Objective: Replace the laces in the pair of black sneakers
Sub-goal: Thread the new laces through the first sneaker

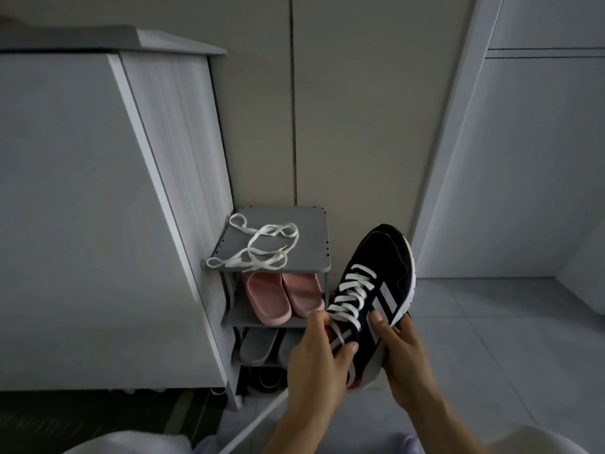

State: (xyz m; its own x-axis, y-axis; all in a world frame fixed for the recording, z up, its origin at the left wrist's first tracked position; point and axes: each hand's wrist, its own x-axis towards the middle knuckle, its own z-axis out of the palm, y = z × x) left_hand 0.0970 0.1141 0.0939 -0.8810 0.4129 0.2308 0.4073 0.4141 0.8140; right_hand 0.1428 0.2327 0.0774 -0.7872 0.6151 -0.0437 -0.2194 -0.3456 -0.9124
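While the black sneaker (pixel 383 257) is held up in the air in the lower middle of the frame, its toe points up and away and its heel sits low between two hands. The right hand (pixel 401 352) holds the shoe from the side and from under, with its thumb curled onto the striped side. The left hand (pixel 314 355) is at the top of the shoe, and its fingers (pixel 319 319) pinch the white lace (pixel 353 290) that crosses the front of the shoe. To the left, a loose white lace (pixel 262 244) lies in loops on top of a small grey shoe rack (pixel 314 224). Pink slippers (pixel 281 296) sit on the shelf below it, and grey slippers (pixel 262 345) sit lower down. A tall white cabinet (pixel 82 208) fills the left of the frame, just beside the rack. Pale floor tiles (pixel 491 322) show at the right.
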